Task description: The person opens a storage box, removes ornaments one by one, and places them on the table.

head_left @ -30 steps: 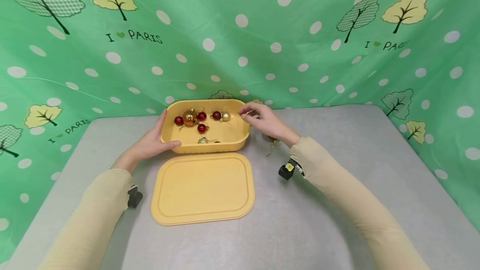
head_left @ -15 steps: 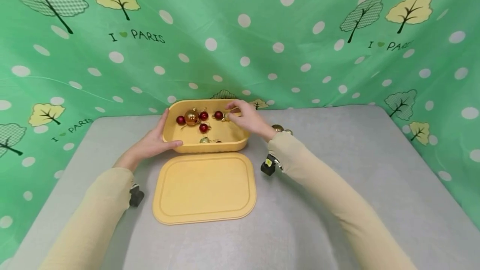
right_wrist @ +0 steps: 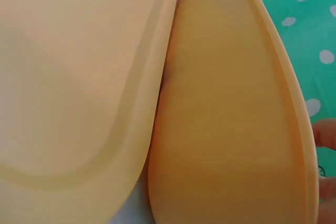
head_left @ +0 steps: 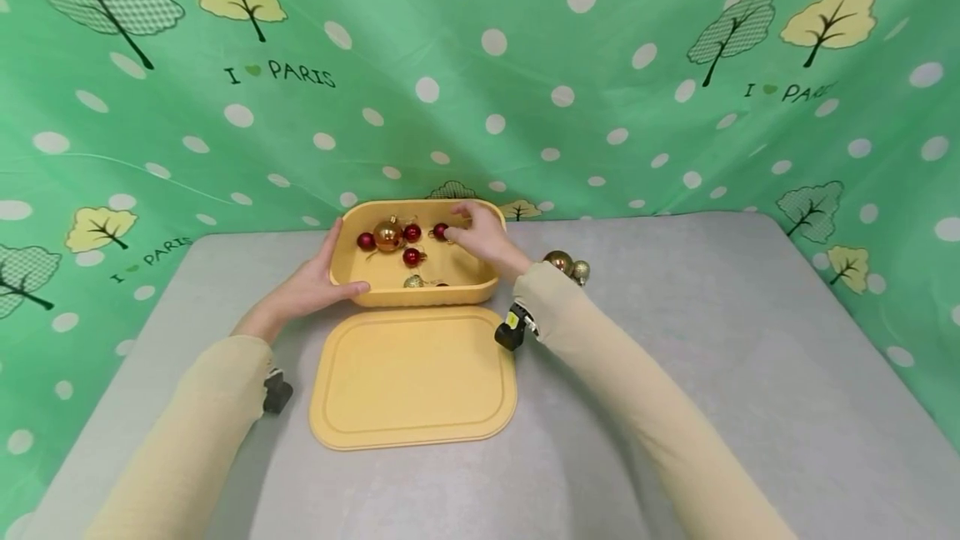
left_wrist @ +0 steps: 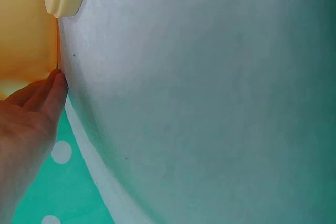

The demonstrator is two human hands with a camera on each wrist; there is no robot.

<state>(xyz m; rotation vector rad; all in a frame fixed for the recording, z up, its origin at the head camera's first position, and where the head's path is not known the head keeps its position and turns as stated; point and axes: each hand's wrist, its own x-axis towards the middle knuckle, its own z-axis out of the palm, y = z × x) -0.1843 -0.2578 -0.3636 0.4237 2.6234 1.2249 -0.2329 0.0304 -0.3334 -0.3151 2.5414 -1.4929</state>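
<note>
A yellow box (head_left: 420,297) stands at the back of the table with several Christmas baubles inside. My left hand (head_left: 307,283) grips its left end, thumb over the front rim; the left wrist view shows the fingers (left_wrist: 44,90) against the box wall. My right hand (head_left: 487,236) reaches over the right end, its fingers bent beside a small dark red bauble (head_left: 440,231). Whatever lies under those fingers is hidden. Further left in the box are a large gold bauble (head_left: 387,236) and small red baubles (head_left: 412,257). Near the front wall sits a small glittery gold bauble (head_left: 413,282).
A yellow lid (head_left: 412,377) lies flat on the grey table (head_left: 585,440), just in front of the box. Right of the box, a larger gold bauble (head_left: 558,262) and a small pale gold one (head_left: 581,271) rest on the table. A green polka-dot cloth (head_left: 480,90) hangs behind.
My right hand has moved left from the box's right rim into the box, and its fingers now cover the small pale gold bauble's place beside the red one. The left hand keeps its grip.
</note>
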